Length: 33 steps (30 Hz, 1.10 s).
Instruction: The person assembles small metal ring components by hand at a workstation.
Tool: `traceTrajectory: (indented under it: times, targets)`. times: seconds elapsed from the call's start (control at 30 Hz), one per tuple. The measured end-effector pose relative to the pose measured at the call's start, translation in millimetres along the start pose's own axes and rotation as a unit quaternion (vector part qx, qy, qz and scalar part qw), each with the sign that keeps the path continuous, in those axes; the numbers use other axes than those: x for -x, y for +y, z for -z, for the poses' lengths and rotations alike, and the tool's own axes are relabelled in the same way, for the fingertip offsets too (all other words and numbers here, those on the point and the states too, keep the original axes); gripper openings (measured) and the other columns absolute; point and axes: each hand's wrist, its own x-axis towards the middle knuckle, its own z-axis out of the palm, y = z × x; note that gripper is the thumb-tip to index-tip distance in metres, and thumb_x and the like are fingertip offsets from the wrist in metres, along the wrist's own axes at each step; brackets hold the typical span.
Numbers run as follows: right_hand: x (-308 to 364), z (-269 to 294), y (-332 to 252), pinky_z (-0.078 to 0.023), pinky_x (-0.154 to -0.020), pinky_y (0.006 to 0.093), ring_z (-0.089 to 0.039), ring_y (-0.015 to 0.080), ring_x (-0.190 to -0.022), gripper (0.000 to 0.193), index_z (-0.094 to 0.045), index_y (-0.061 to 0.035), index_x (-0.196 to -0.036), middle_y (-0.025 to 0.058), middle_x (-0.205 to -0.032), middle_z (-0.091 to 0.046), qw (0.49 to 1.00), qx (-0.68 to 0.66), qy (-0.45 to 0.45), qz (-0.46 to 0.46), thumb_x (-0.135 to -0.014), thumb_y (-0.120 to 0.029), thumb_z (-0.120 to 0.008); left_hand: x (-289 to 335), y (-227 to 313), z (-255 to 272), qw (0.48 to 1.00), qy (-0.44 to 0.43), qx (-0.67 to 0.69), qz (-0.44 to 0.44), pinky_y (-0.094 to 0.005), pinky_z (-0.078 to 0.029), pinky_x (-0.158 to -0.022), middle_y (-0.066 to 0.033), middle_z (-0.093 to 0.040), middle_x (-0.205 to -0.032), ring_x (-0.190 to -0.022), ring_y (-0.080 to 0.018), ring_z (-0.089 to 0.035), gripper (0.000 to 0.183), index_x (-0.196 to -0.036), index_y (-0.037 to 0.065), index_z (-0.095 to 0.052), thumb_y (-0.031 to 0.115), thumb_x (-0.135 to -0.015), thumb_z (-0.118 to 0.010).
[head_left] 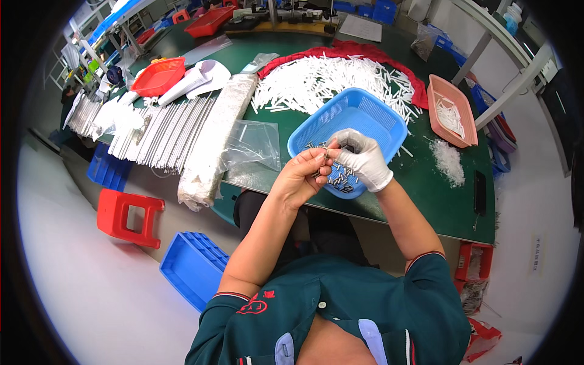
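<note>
Above the near side of a blue plastic basket point(359, 112), my two hands meet fingertip to fingertip. My bare left hand point(301, 175) is closed in a pinch on a small metal piece point(327, 153), mostly covered by the fingers. In a white glove, my right hand point(366, 159) has thumb and fingers pinched at the same spot; the piece's exact shape is too small to tell. Several short, screw-like metal pieces point(345, 181) lie in the basket's near end, below my hands. Behind the basket spreads a heap of white tubes point(322, 79) on a red cloth point(418, 85).
To the right stand a pink basket point(435, 91) with white pieces and a white granular pile point(448, 163). Long metal rods point(176, 131), a plastic-wrapped long bundle point(225, 121) and a clear bag point(258, 143) lie left. A red stool point(115, 213) and blue crate point(194, 267) stand below.
</note>
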Motion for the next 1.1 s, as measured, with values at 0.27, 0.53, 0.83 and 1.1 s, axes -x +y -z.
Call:
traceTrajectory:
  times: [0.27,0.53,0.83,1.1]
  targets:
    - [4.2,1.6,-0.6,-0.049,-0.067,0.0255,-0.061,0.0141,-0.074,0.012,-0.06,-0.003,-0.086,0.0056,-0.082,-0.061,0.988,0.13,-0.009,0.084,-0.077,0.0,-0.067,3.2,-1.7,-7.7,1.0,-0.01,0.003,-0.001,-0.0202,-0.042,-0.057,-0.0066,-0.059,-0.086,-0.07,-0.0103,-0.052,0.018,-0.103,-0.003,-0.057,0.008,-0.089,-0.057]
    - [5.5,-0.7,-36.7,-0.047,-0.067,0.0359,-0.058,0.0257,-0.078,0.012,-0.065,-0.0107,-0.085,0.0052,-0.082,-0.061,0.78,0.563,-0.102,0.254,-0.073,-0.014,-0.065,0.3,-4.0,13.2,1.0,-0.004,0.023,-0.004,-0.0193,-0.041,-0.055,-0.0071,-0.059,-0.086,-0.069,-0.0097,-0.05,0.022,-0.105,-0.004,-0.057,0.01,-0.088,-0.057]
    - [-0.6,0.6,-23.4,-0.049,-0.07,0.0263,-0.061,0.0185,-0.078,0.012,-0.062,-0.0005,-0.083,0.0095,-0.081,-0.059,0.965,0.241,-0.059,0.086,-0.073,0.002,-0.067,1.5,0.0,-2.1,0.999,0.013,-0.028,0.035,-0.0174,-0.036,-0.05,-0.0049,-0.056,-0.082,-0.063,-0.0079,-0.046,0.017,-0.098,0.001,-0.057,0.016,-0.09,-0.057]
    - [-10.6,4.5,-22.4,-0.048,-0.076,0.0268,-0.059,0.0147,-0.086,0.012,-0.06,-0.0008,-0.085,0.007,-0.091,-0.058,0.962,0.255,-0.067,0.071,-0.076,0.002,-0.067,-6.9,5.7,-13.5,0.999,0.032,-0.008,0.026,-0.0189,-0.036,-0.051,-0.0009,-0.055,-0.083,-0.066,-0.0091,-0.045,0.022,-0.101,0.003,-0.057,0.022,-0.091,-0.057]
